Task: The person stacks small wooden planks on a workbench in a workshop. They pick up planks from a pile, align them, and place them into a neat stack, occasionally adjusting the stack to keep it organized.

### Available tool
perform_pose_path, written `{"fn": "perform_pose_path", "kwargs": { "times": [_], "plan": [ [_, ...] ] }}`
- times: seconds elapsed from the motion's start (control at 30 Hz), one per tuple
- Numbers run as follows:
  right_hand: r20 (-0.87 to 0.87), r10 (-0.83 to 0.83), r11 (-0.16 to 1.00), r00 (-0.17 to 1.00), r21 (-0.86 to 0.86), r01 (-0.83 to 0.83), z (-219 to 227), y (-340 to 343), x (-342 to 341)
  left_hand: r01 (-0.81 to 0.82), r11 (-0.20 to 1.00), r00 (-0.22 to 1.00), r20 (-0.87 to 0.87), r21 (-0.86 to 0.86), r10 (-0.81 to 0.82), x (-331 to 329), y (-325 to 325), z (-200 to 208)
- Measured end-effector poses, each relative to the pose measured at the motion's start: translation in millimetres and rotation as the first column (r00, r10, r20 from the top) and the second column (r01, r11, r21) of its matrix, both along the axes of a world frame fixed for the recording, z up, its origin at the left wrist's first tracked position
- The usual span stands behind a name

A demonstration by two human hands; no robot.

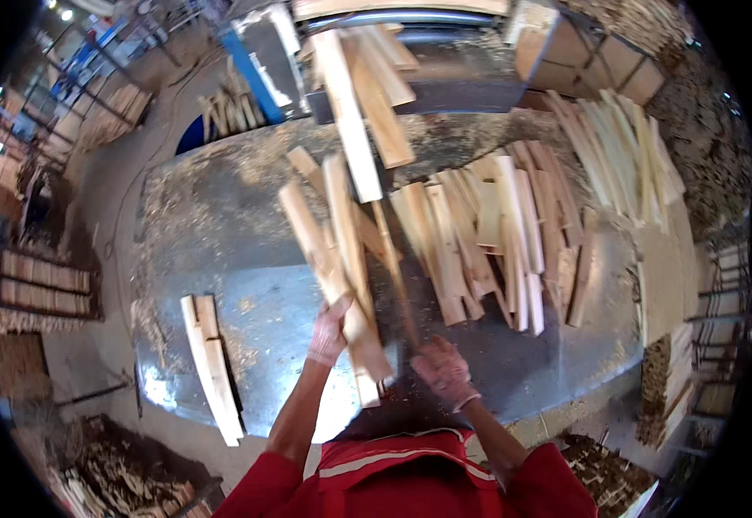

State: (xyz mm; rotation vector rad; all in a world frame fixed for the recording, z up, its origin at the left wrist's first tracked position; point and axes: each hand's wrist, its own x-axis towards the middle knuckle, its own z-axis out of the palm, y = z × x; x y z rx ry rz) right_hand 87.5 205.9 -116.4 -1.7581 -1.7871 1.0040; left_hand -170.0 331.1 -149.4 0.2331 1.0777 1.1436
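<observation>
Board: pale, flat wood, slanting from eleven o'clock to five.
Stick: thin, brownish, blurred, at the board's three o'clock, pointing between eleven and twelve.

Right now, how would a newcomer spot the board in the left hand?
Start at the metal table, then look just left of its middle. The board is long and pale, slanting from far left to near right. Unlike the boards beside it, it has the left hand gripping its left edge.
</observation>
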Motion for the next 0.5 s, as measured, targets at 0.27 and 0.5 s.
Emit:
{"fn": "perform_pose_path", "kwargs": {
  "times": [0.27,0.5],
  "plan": [
    [-0.416,-0.359,0.894,0.836,-0.412,0.178,65,-25,-39,0.124,0.97,0.953,0.298,-0.208,-0.058,45,-153,6],
    [-0.168,-0.638,0.764,0.752,-0.017,0.644,-6,-109,137,0.149,0.988,0.959,0.238,0.029,-0.152,12,-125,23]
  ]
}}
